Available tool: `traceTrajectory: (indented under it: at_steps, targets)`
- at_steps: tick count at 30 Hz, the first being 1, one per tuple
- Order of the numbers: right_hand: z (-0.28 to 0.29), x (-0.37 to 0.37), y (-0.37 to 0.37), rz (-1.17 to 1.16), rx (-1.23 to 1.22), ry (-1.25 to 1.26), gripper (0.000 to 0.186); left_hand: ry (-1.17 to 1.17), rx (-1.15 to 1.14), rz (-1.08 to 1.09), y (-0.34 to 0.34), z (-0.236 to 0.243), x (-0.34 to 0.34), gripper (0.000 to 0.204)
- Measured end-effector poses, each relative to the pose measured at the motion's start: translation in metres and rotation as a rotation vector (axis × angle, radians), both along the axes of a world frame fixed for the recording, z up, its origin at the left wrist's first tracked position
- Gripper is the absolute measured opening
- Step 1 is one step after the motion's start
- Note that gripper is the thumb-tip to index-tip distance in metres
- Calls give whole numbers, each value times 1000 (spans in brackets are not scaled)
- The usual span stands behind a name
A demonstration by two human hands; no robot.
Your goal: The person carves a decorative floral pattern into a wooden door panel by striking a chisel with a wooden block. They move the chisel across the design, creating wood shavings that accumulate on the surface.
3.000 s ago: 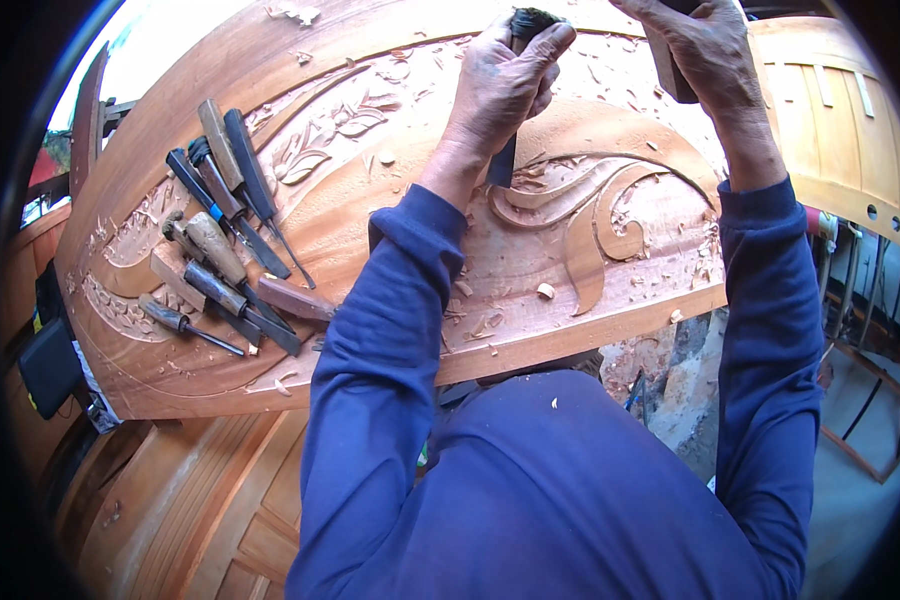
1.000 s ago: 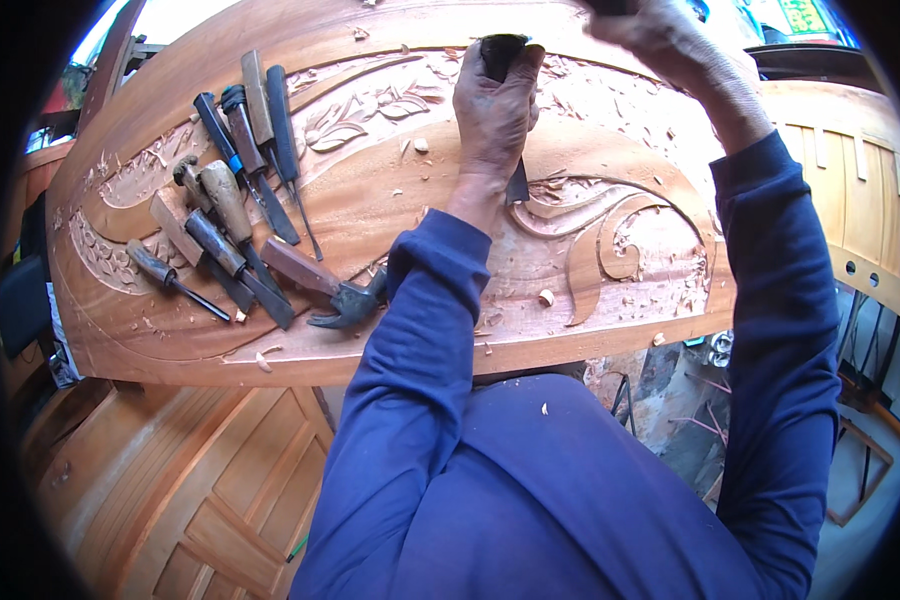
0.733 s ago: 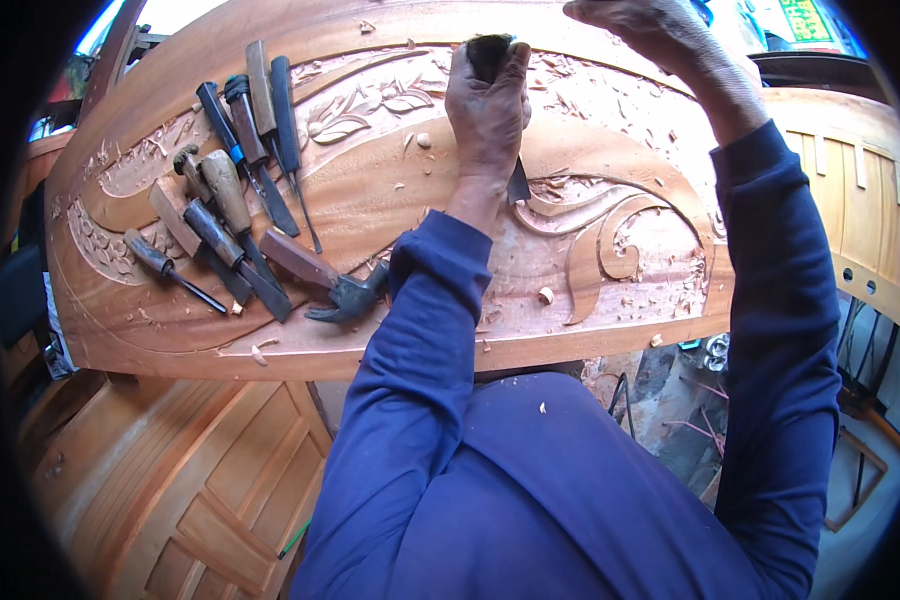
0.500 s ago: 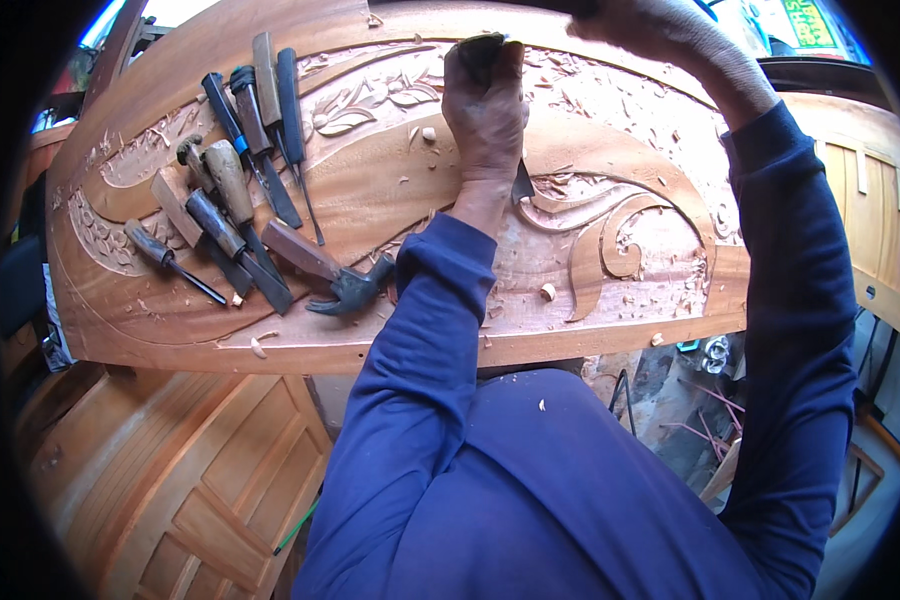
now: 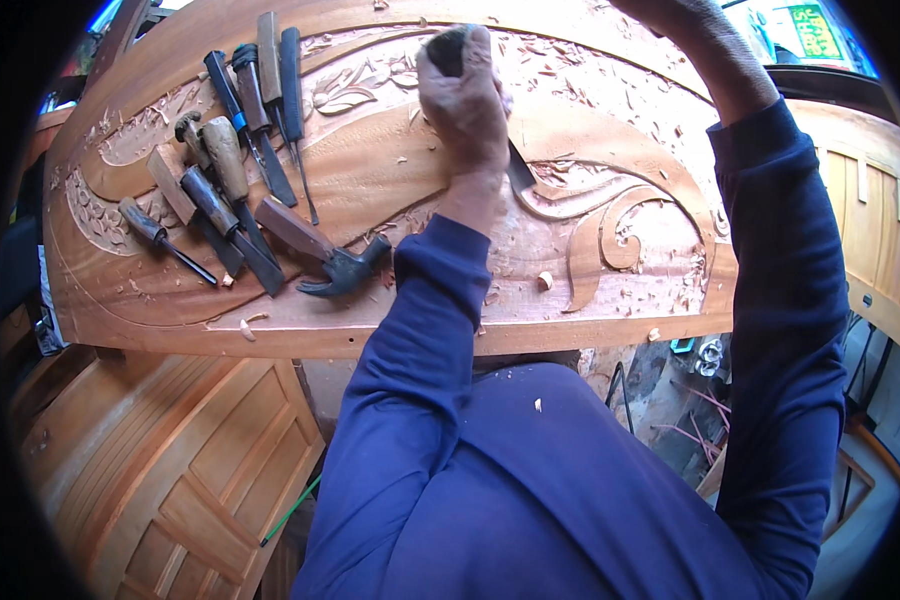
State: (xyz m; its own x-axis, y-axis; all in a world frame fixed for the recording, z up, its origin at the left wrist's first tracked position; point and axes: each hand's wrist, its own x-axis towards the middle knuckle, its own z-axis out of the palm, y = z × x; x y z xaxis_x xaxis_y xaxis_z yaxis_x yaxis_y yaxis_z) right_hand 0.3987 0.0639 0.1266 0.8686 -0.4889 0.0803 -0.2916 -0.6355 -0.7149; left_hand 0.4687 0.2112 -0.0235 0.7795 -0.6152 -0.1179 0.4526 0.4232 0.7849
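Note:
My left hand [image 5: 465,105] is closed round a chisel, its dark handle end [image 5: 448,52] showing at the top of the fist. Below the fist the flat chisel blade [image 5: 520,168] slants down to the carved wooden panel [image 5: 370,165], meeting it beside a raised scroll [image 5: 622,238]. At the top edge, my right hand [image 5: 675,15] is raised over the far side of the panel. Its fingers are cut off by the frame, so their grip is hidden. Leaf carving [image 5: 345,95] and loose shavings lie around the worked area.
Several chisels [image 5: 228,160] lie in a group on the panel's left. A claw hammer [image 5: 345,270] rests between them and my left forearm. Panelled wooden doors [image 5: 220,450] stand below left, and another door [image 5: 860,200] at the right. Pink sticks [image 5: 705,430] lie low on the right.
My left hand and the chisel have shifted slightly left, with the blade showing more. My right hand has risen further out at the top edge; the dark object by it has left view.

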Motion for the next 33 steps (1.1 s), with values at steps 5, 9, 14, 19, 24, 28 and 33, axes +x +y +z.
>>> traceTrajectory:
  at_steps: [5, 9, 14, 19, 24, 28, 33]
  targets:
    - [-10, -6, 11, 247, -163, 218, 87, -169, 70, -16, -5, -2, 17, 21]
    - [-3, -3, 12, 274, -168, 290, 87, -107, -6, -53, -11, -9, 10, 24]
    - [4, -2, 1, 65, -34, 32, 86, -195, 17, -46, -16, -8, -2, 23]
    - [-4, -9, -1, 168, -147, 143, 85, -232, 75, -72, -13, -3, -7, 23]
    - [6, 3, 6, 241, -145, 268, 85, -279, 5, 67, -7, -23, -1, 21]
    - [4, 9, 5, -19, 83, -19, 84, -293, 70, 90, -10, -21, -5, 22]
    - [-4, 15, 9, 349, -312, 372, 87, -262, 74, 173, -5, -26, -4, 25]
